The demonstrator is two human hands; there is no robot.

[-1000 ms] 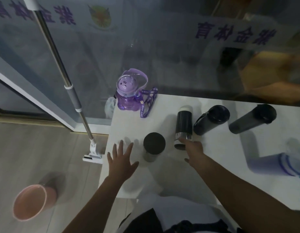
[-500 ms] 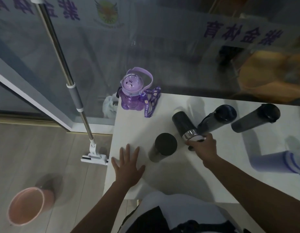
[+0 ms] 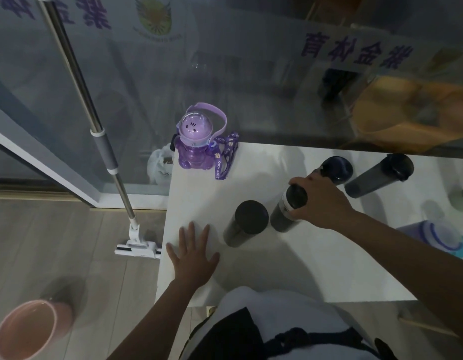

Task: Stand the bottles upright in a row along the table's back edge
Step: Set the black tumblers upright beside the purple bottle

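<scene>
My right hand (image 3: 318,201) grips the top of a black bottle with a silver band (image 3: 286,211), which stands almost upright on the white table (image 3: 290,266). Just left of it a black bottle (image 3: 244,223) stands upright. My left hand (image 3: 191,255) lies flat on the table near its left edge, fingers spread. A purple bear-shaped bottle (image 3: 195,146) with a strap stands at the back left corner. Two dark bottles (image 3: 335,168) (image 3: 378,175) lie on their sides near the back edge. A lavender bottle (image 3: 430,233) lies at the right.
A glass wall runs right behind the table's back edge. A mop (image 3: 100,141) leans on the glass to the left, its head on the wooden floor. A pink bucket (image 3: 27,331) stands on the floor at the lower left. A pale green object (image 3: 461,200) sits at the far right.
My right hand has taken hold of the lying silver-banded bottle and tipped it up until it stands. The left hand has stayed flat on the table.
</scene>
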